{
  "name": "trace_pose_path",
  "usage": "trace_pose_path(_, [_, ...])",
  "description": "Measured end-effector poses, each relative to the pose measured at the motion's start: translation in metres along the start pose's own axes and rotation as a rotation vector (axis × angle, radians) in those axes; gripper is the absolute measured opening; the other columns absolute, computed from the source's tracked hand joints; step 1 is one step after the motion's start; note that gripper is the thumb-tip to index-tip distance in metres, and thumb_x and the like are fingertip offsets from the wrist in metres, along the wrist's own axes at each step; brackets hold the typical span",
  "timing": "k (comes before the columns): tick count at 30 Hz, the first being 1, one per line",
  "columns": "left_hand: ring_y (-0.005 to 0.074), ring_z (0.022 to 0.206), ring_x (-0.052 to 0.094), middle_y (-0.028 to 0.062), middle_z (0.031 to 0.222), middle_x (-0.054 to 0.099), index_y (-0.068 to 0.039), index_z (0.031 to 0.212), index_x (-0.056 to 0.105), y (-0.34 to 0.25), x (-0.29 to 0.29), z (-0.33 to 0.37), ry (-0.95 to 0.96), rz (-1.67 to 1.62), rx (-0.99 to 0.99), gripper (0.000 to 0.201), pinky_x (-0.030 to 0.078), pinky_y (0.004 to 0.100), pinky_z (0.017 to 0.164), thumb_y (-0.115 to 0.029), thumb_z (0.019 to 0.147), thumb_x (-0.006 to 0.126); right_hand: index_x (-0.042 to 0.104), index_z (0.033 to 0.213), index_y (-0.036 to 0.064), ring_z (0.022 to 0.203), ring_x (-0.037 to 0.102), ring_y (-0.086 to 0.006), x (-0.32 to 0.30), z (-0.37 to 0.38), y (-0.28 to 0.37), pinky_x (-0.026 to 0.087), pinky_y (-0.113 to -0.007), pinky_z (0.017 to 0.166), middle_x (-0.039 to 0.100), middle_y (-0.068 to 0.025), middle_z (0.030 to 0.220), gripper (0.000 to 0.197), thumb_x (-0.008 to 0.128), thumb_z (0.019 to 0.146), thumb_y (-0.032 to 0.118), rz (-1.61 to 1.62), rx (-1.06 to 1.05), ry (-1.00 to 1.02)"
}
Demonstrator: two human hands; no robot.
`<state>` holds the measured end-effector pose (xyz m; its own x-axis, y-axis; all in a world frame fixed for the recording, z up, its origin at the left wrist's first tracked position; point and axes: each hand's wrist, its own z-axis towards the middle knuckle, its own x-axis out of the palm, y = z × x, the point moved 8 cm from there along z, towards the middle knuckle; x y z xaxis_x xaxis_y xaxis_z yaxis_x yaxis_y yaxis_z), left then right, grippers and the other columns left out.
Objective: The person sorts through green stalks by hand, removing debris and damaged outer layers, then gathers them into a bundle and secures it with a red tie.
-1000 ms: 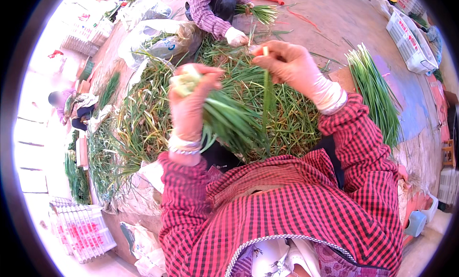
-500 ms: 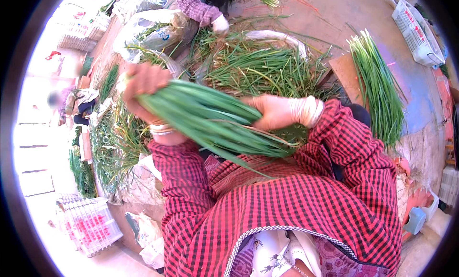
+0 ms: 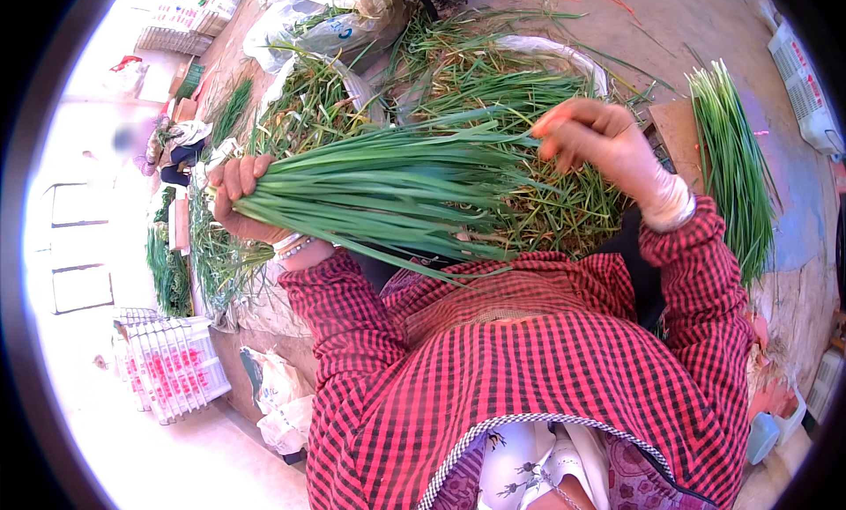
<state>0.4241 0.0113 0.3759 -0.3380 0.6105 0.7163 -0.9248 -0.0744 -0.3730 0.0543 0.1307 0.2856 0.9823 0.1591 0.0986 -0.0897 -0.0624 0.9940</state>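
Observation:
My left hand (image 3: 240, 195) is closed round the pale stem end of a bunch of garlic chives (image 3: 379, 184). The long green leaves fan out rightward in front of my chest. Beyond their tips, my right hand (image 3: 599, 144) is raised with thumb and fingers pinched together. A thin leaf end runs to those fingertips. Below and behind the bunch lies a heap of loose chives and trimmings (image 3: 564, 210), some of them yellowed. Another bunch of chives (image 3: 727, 175), white ends pointing away from me, rests at the right beside a brown board (image 3: 677, 140).
A clear plastic bag (image 3: 326, 34) with greens stands at the far left. White crates (image 3: 176, 369) sit at the near left, by a crumpled white sack (image 3: 282, 395). Another white crate (image 3: 802, 87) is at the far right; a light-blue container (image 3: 762, 435) is at the near right.
My right hand has left the middle of the bunch and moved right, to the leaf tips. The leaves have spread out. The co-worker's gloved hand at the top has gone from view.

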Motion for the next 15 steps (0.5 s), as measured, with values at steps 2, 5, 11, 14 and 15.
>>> trace_pose_path(2, [0.014,0.073,0.048,-0.0007,0.075,0.05,-0.009,0.097,0.056,0.02,-0.007,0.002,-0.043,-0.014,-0.009,0.012,0.041,0.0347,0.08,-0.011,0.086,0.057,0.068,0.104,0.003,0.07,0.062,-0.0083,0.044,-0.006,0.014,0.05,-0.023,0.063,0.069,-0.0039,0.086,0.021,0.063,0.092,0.02,0.009,-0.007,0.148])
trace_pose_path(5, [0.0146,0.073,0.049,-0.0005,0.075,0.051,-0.01,0.097,0.056,0.027,0.005,0.002,-0.02,0.011,-0.036,0.013,0.042,0.0355,0.081,-0.011,0.085,0.058,0.07,0.103,0.0059,0.07,0.066,-0.0186,0.094,-0.008,0.027,0.053,-0.029,0.065,0.07,-0.0083,0.086,0.019,0.067,0.087,0.015,-0.372,-0.422,0.185])
trace_pose_path(11, [0.0141,0.078,0.048,-0.0009,0.08,0.051,-0.01,0.096,0.054,0.037,0.008,-0.007,-0.039,-0.022,-0.023,0.014,0.04,0.0351,0.087,-0.011,0.083,0.058,0.07,0.1,0.0092,0.075,0.068,-0.029,0.114,0.006,0.005,0.054,-0.036,0.067,0.069,-0.0117,0.083,0.017,0.065,0.086,0.017,-0.48,-0.456,0.006])
trace_pose_path(14, [0.0138,0.078,0.049,-0.0014,0.08,0.052,-0.011,0.096,0.054,0.045,0.009,-0.015,-0.031,-0.077,-0.002,0.014,0.04,0.0343,0.087,-0.011,0.082,0.059,0.07,0.098,0.0095,0.072,0.067,-0.0299,0.114,0.011,0.002,0.053,-0.037,0.064,0.068,-0.0121,0.078,0.017,0.066,0.085,0.019,-0.474,-0.395,-0.034])
trace_pose_path(15, [0.0136,0.078,0.049,-0.0017,0.08,0.052,-0.011,0.095,0.054,0.046,0.01,-0.014,-0.004,-0.11,-0.01,0.014,0.04,0.0341,0.087,-0.011,0.083,0.059,0.069,0.098,0.0096,0.071,0.067,-0.0302,0.113,0.013,0.002,0.053,-0.038,0.064,0.068,-0.0123,0.076,0.017,0.066,0.085,0.019,-0.471,-0.384,-0.048])
